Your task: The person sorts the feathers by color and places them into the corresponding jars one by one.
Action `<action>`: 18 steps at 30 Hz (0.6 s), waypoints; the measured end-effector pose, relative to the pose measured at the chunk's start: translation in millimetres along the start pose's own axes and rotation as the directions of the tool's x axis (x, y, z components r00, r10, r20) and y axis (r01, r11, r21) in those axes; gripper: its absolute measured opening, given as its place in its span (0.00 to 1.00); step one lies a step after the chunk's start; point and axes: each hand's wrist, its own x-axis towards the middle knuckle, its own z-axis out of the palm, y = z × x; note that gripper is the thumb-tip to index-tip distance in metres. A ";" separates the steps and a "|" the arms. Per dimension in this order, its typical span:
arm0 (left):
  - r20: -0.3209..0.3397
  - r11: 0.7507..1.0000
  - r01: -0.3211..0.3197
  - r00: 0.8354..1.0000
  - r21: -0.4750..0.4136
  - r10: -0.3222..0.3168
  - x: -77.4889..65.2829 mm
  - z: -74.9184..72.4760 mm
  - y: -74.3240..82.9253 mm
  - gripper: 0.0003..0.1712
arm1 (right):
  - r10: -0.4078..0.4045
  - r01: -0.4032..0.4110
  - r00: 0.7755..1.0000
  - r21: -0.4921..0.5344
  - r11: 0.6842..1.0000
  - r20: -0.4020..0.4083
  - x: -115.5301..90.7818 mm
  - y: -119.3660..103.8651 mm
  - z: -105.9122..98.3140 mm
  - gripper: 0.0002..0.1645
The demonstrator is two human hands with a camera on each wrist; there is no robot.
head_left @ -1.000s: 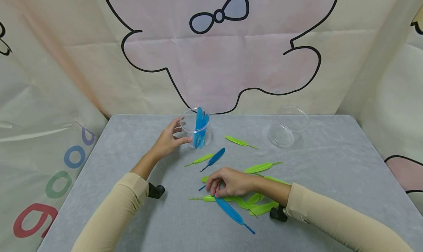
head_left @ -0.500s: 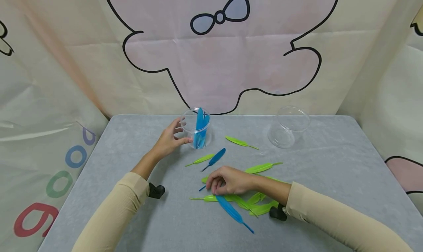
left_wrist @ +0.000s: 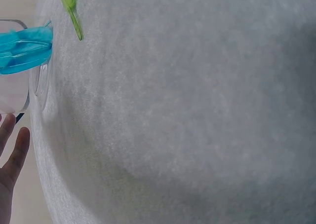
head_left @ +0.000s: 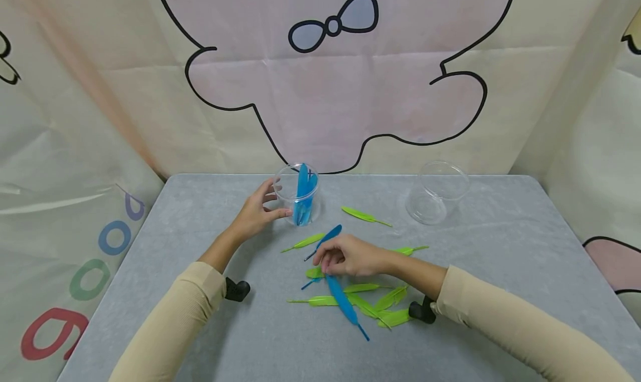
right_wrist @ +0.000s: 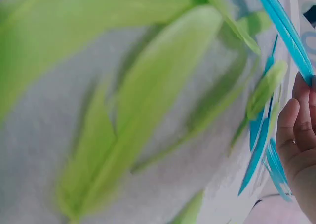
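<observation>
A clear plastic cup (head_left: 280, 188) with several blue feathers (head_left: 302, 196) stands at the far left of the table. My left hand (head_left: 254, 215) holds this cup at its left side, thumb in front and fingers behind; in the left wrist view some fingers (left_wrist: 19, 152) show beside it. Over the middle of the table, my right hand (head_left: 353, 255) pinches a blue feather (head_left: 343, 299) by its tip, the quill hanging toward the near edge. Under and around that hand lie several green feathers (head_left: 393, 297) and other blue feathers (head_left: 330, 234), partly hidden.
A second clear cup (head_left: 437, 193) stands at the back right with nothing visible inside. Separate green feathers (head_left: 364, 214) lie between the cups. A printed cloth backdrop (head_left: 350, 93) rises behind the grey table (head_left: 501, 293).
My right hand has moved away from me, toward the back of the table, carrying the pinched blue feather and uncovering green feathers. My left hand and the cup look unchanged.
</observation>
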 end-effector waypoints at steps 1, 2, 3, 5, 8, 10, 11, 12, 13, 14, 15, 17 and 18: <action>-0.001 1.000 0.002 1.000 0.001 -0.002 0.0 0.0 0.1 0.50 | 0.001 -0.001 1.000 -0.001 1.000 -0.008 0.4 -0.7 -2.5 0.10; -0.001 1.000 0.003 1.000 0.001 -0.003 -0.1 0.0 0.0 0.50 | 0.003 -0.003 1.000 -0.004 1.000 -0.018 0.9 -1.2 -5.0 0.11; -0.001 1.000 0.004 1.000 0.001 -0.004 -0.1 -0.1 0.0 0.50 | 0.006 -0.006 1.000 -0.006 1.000 -0.029 1.5 -1.7 -7.7 0.11; -0.001 1.000 0.006 1.000 0.003 -0.006 -0.3 -0.1 -0.2 0.50 | 0.012 -0.013 0.999 -0.007 1.000 -0.049 2.5 -2.7 -13.6 0.11; -0.003 1.000 0.005 1.000 0.004 -0.005 -0.4 0.0 -0.6 0.49 | -0.002 0.001 0.997 -0.011 1.000 -0.082 3.9 -4.4 -23.4 0.11; -0.005 1.000 0.003 1.000 0.006 -0.003 -0.5 0.2 -0.8 0.49 | -0.014 0.011 0.994 -0.025 1.000 -0.106 4.4 -5.8 -30.2 0.11; -0.007 1.000 0.002 1.000 0.007 -0.002 -0.5 0.3 -0.8 0.49 | -0.019 0.015 0.993 -0.036 0.999 -0.120 4.9 -5.9 -33.5 0.11; -0.008 1.000 0.001 1.000 0.009 -0.001 -0.5 0.4 -0.8 0.49 | -0.021 0.015 0.991 -0.047 0.999 -0.135 5.1 -6.7 -36.8 0.11; -0.008 1.000 0.000 1.000 0.009 0.000 -0.4 0.5 -0.7 0.49 | -0.016 0.007 0.989 -0.054 0.998 -0.149 5.1 -7.8 -40.1 0.11; -0.008 1.000 -0.001 1.000 0.010 0.001 -0.4 0.5 -0.6 0.49 | -0.014 0.003 0.986 -0.063 0.998 -0.163 5.4 -8.5 -43.3 0.11; -0.007 1.000 -0.002 1.000 0.009 0.002 -0.4 0.5 -0.5 0.49 | -0.009 -0.004 0.984 -0.073 0.997 -0.178 5.5 -9.2 -46.5 0.11; -0.007 1.000 -0.004 1.000 0.008 0.004 -0.3 0.5 -0.3 0.49 | 0.005 -0.023 0.978 -0.087 0.996 -0.208 6.1 -10.9 -52.9 0.10; -0.006 1.000 -0.004 1.000 0.005 0.004 -0.3 0.5 -0.2 0.49 | 0.009 -0.031 0.975 -0.095 0.995 -0.223 6.2 -12.5 -56.0 0.10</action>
